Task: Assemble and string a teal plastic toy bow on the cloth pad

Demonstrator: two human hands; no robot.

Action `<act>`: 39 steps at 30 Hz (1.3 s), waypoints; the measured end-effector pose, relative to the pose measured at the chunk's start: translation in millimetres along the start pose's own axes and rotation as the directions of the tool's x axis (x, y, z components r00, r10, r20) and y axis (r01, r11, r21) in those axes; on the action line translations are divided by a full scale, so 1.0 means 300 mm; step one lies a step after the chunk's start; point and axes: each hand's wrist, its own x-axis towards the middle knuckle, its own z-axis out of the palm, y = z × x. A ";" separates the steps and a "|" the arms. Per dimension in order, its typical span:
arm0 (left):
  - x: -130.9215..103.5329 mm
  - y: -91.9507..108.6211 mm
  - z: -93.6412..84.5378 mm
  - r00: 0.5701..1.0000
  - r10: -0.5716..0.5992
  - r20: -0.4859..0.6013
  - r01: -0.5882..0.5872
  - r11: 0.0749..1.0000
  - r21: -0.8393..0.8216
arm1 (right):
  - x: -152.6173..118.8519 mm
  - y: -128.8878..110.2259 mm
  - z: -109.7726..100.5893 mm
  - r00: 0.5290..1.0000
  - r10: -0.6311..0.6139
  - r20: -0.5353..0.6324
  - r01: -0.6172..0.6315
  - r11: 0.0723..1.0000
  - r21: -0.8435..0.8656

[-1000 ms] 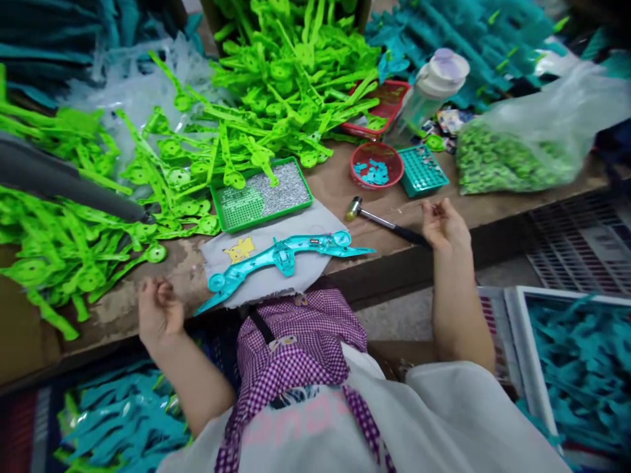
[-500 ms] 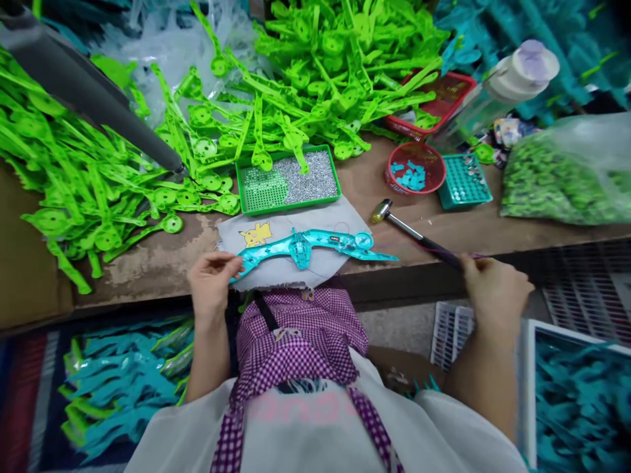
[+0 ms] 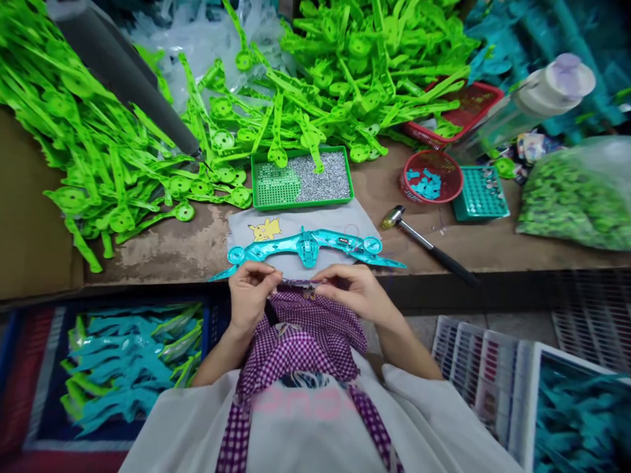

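On the grey cloth [image 3: 365,220] lies a long teal plastic bow-shaped part [image 3: 276,249], with a ring near each end and a block in the middle. Thin reddish wire [image 3: 352,230] loops over its right half. Just in front of it, at the table edge, my left hand [image 3: 252,292] is closed in a pinch. My right hand [image 3: 352,289] pinches close by on the right. A narrow dark purplish strip shows between the fingertips; I cannot make out what they hold. Right of the cloth, a hammer [image 3: 428,246] rests with its black handle towards the table edge.
Behind the cloth sits a green tray [image 3: 254,187] of small metal pieces. Piled lime-green parts [image 3: 340,85] cover the back and left. A red bowl [image 3: 451,187], teal box [image 3: 461,209], bottle [image 3: 555,89] and bag [image 3: 566,197] stand right. Below are teal parts [image 3: 123,374].
My left hand has let go of the teal part's left end. My right hand, which held thin wire out by the hammer handle, has come in beside the left.
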 end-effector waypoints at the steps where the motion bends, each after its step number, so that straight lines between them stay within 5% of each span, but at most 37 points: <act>1: -0.002 -0.014 0.000 1.000 -0.030 0.002 0.030 0.999 -0.012 | -0.009 -0.001 -0.009 0.998 0.019 -0.055 -0.020 0.999 -0.029; 4: -0.036 -0.042 0.013 0.998 -0.013 0.062 0.010 0.999 0.051 | -0.016 -0.013 -0.002 0.978 -0.016 -0.208 -0.001 0.997 -0.083; 6: -0.067 -0.053 0.023 0.973 0.072 0.220 -0.106 0.983 0.148 | -0.008 -0.018 0.023 0.969 -0.040 -0.245 0.045 0.999 0.016; 9: -0.092 -0.070 0.025 0.847 0.226 0.481 -0.342 0.925 0.167 | -0.006 -0.010 0.048 0.980 0.093 -0.178 -0.024 0.933 0.359; 11: -0.090 -0.081 0.018 0.831 0.315 0.458 -0.417 0.898 0.140 | -0.020 0.000 0.047 0.977 0.195 -0.092 -0.115 0.831 0.544; 14: -0.071 -0.077 0.019 0.846 0.397 0.356 -0.463 0.877 0.124 | -0.052 0.012 0.047 0.958 0.267 0.105 -0.276 0.755 0.595; 18: -0.057 -0.038 0.055 0.747 0.472 0.468 -0.565 0.821 0.075 | -0.072 0.025 0.083 0.936 0.296 0.192 -0.353 0.778 0.520; 20: -0.063 -0.027 0.071 0.758 0.476 0.446 -0.561 0.825 0.074 | -0.079 0.030 0.097 0.947 0.282 0.156 -0.322 0.835 0.446; 24: -0.077 -0.040 0.067 0.855 0.402 0.326 -0.448 0.891 0.075 | -0.118 0.016 0.080 0.992 0.109 0.056 -0.110 0.994 0.020; 27: -0.058 -0.054 0.058 0.955 0.201 0.216 -0.218 0.974 0.056 | -0.136 -0.027 0.047 0.996 -0.089 -0.012 0.081 0.944 -0.319; 29: -0.035 -0.062 0.062 0.979 0.024 0.203 -0.014 0.998 -0.054 | -0.110 -0.055 0.025 0.981 -0.180 -0.071 0.134 0.897 -0.422; 34: -0.011 -0.107 0.086 0.924 -0.256 0.286 0.342 0.885 -0.315 | 0.052 0.027 -0.022 0.850 -0.221 -0.477 0.046 0.935 -0.352; 39: -0.027 -0.154 0.084 0.834 -0.534 0.141 0.542 0.740 -0.398 | 0.074 0.249 -0.055 0.884 -0.121 -0.451 -0.014 0.958 -0.285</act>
